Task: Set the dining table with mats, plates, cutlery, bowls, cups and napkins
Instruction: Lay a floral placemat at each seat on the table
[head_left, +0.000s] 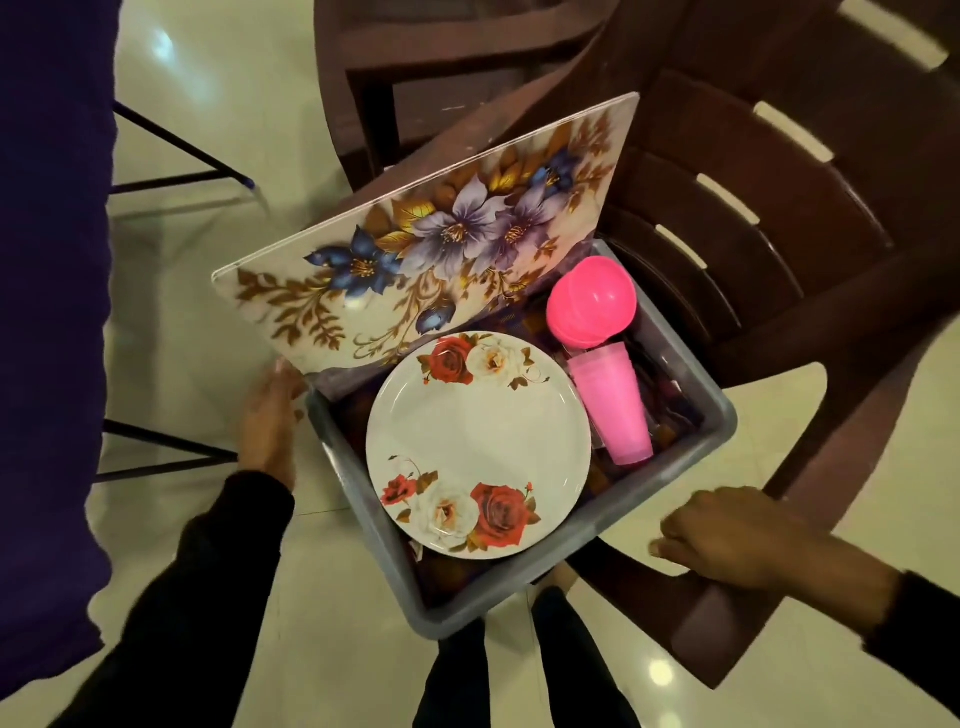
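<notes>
A grey plastic tub (719, 410) stands on a brown plastic chair. In it lie white plates with red and white roses (478, 441), a stack of pink cups (615, 410) on its side and pink bowls (592, 306). A stack of floral mats (415, 260) with blue and purple flowers leans up out of the tub's far left side. My left hand (267, 421) holds the mats' lower left edge beside the tub. My right hand (737, 540) hovers with curled fingers over the chair's front edge, right of the tub, holding nothing.
The brown chair (779, 249) has a slatted back at the right and an armrest. A dark purple cloth (52, 312) hangs down the left side over black metal legs. The floor is pale glossy tile. My dark trouser legs show below the tub.
</notes>
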